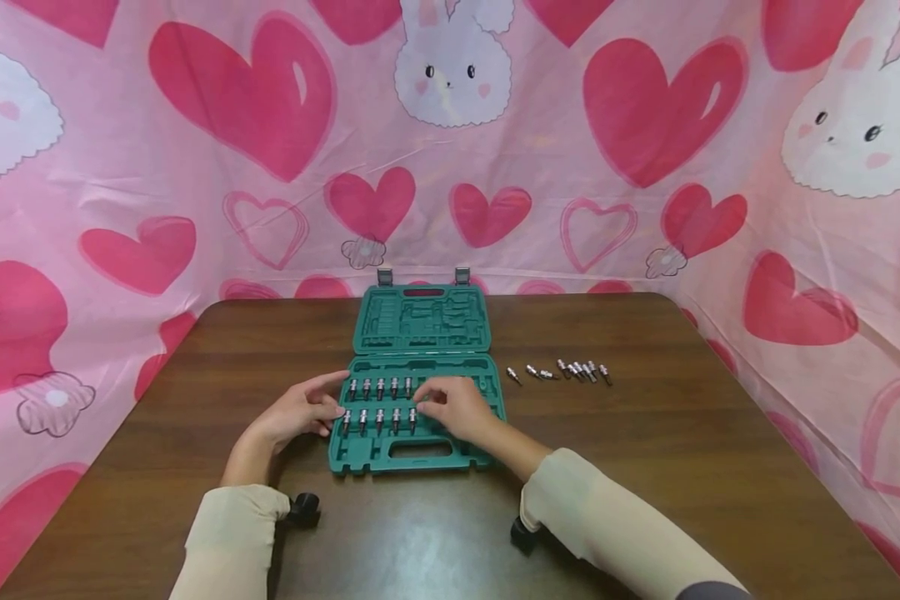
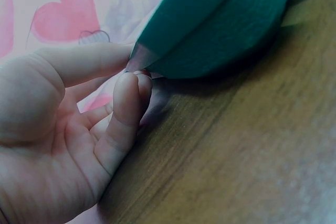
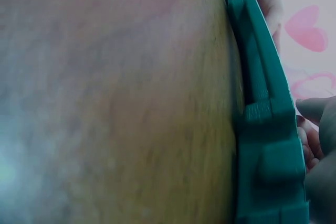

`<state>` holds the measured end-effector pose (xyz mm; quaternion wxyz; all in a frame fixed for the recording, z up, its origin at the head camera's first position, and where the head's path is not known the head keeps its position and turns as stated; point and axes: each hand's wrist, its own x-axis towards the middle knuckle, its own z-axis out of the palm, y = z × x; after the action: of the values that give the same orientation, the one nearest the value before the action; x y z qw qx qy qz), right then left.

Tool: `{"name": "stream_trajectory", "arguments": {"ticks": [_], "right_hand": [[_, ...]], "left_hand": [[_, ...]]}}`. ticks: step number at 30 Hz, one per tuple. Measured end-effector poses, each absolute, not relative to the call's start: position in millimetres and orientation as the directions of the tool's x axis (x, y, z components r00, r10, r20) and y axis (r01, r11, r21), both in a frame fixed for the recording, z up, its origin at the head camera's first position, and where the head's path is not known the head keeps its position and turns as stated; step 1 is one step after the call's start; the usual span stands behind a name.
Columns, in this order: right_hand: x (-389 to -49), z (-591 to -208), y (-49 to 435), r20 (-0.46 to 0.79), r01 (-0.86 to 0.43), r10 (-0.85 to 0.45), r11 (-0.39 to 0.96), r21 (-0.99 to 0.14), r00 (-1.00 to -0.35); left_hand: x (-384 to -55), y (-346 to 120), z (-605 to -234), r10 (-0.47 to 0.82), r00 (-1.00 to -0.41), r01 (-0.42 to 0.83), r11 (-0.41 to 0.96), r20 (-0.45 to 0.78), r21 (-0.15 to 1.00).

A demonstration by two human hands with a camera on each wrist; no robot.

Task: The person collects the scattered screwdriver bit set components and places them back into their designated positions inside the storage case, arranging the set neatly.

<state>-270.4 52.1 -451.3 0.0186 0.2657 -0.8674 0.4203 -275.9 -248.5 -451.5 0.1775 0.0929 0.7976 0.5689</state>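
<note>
Now has near-row end socket [image 1: 412, 419], lengthwise toward case handle [image 1: 420, 463], just left of right hand [image 1: 456, 406] with bent fingers; can't tell if clamped.

The case [image 1: 356, 452] is green; its bits [image 1: 380, 388] are silver with dark tips. Worktop [image 1: 645, 475]: brown wood grain. Twelve o'clock: pink cloth [image 1: 435, 150] with red hearts and white rabbits. Cream sleeves [image 1: 228, 533] at eight and four.

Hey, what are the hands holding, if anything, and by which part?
The left hand touches the left edge of the green case; a grip isn't clear. Whether the right hand, over the case, holds anything cannot be told.
</note>
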Motion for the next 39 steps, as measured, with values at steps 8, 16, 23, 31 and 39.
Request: {"name": "stream_trajectory", "arguments": {"ticks": [8,16,23,31,39], "right_hand": [[-272,-451,65,0.308,-0.500,-0.420,0.493,-0.712,-0.854],[-279,-452,88,0.328,-0.495,-0.392,0.480,-0.724,-0.859],[-282,-450,107,0.327,-0.485,-0.375,0.488,-0.726,-0.867],[-289,-449,125,0.326,-0.462,-0.335,0.524,-0.715,-0.884],[-298,-453,146,0.361,-0.464,-0.291,0.546,-0.698,-0.886]], "left_hand": [[-274,-248,-450,0.345,-0.922,-0.051,0.338,-0.175,0.940],[-275,-248,-449,0.350,-0.920,-0.055,0.333,-0.178,0.941],[-274,-248,-448,0.346,-0.920,-0.065,0.330,-0.184,0.942],[-272,-248,-446,0.352,-0.919,-0.059,0.322,-0.178,0.945],[-273,-248,-446,0.358,-0.917,-0.059,0.316,-0.176,0.947]]}}
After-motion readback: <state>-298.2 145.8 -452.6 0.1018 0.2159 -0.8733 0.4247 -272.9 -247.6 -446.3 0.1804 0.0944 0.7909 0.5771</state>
